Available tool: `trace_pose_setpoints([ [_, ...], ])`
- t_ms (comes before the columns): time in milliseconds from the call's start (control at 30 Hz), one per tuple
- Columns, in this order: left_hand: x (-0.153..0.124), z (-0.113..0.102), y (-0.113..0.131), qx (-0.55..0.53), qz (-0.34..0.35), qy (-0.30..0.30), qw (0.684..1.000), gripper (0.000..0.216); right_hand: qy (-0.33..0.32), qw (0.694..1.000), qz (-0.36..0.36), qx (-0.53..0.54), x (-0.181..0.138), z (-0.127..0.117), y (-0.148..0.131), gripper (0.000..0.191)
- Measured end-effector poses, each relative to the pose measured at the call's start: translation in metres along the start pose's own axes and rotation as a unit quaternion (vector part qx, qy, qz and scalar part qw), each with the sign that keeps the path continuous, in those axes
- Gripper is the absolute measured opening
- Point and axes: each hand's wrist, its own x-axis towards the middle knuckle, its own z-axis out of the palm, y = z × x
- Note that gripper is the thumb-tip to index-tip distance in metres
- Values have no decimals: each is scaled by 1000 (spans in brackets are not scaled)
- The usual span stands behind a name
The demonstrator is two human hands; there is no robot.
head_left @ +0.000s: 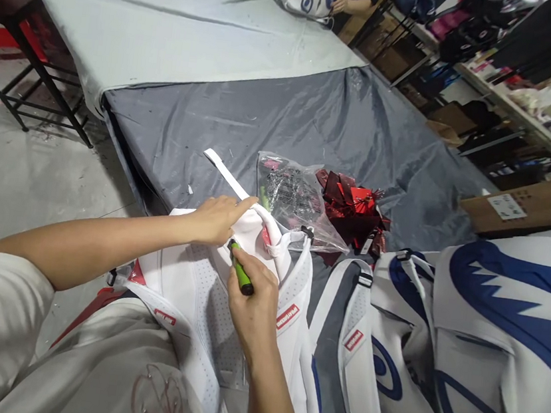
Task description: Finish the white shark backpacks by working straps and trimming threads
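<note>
A white backpack (203, 305) with mesh back and red labels lies against my lap at the table's near edge. My left hand (217, 216) is closed on its top fabric near the white handle loop (272, 229). My right hand (252, 294) grips a small green and black tool (240, 272), its tip touching the fabric just below my left hand. A white strap (224, 172) runs away from the bag across the grey cloth.
A clear plastic bag (296, 199) and a pile of red tags (353, 206) lie beyond the bag. More white and blue backpacks (465, 337) sit at right. Grey cloth (316, 118) covers the table. Another person's hand (340, 3) holds a bag far off. Cardboard box (531, 204) at right.
</note>
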Motion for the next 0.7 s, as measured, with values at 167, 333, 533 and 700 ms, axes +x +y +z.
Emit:
trace_pose_setpoints([
  [167,0,0,-1,-4,0,9,1000,79,-17,999,-26,-9,4,-4,2,33],
  [333,-3,-4,1,-6,4,4,1000,78,-25,999,-18,-27,6,-2,-2,33],
  [533,-1,-2,-5,-19,30,29,999,76,12,1000,19,-8,1,-14,-22,21],
  [700,2,1,-11,-24,36,29,999,73,196,980,-3,-44,0,-84,1,18],
])
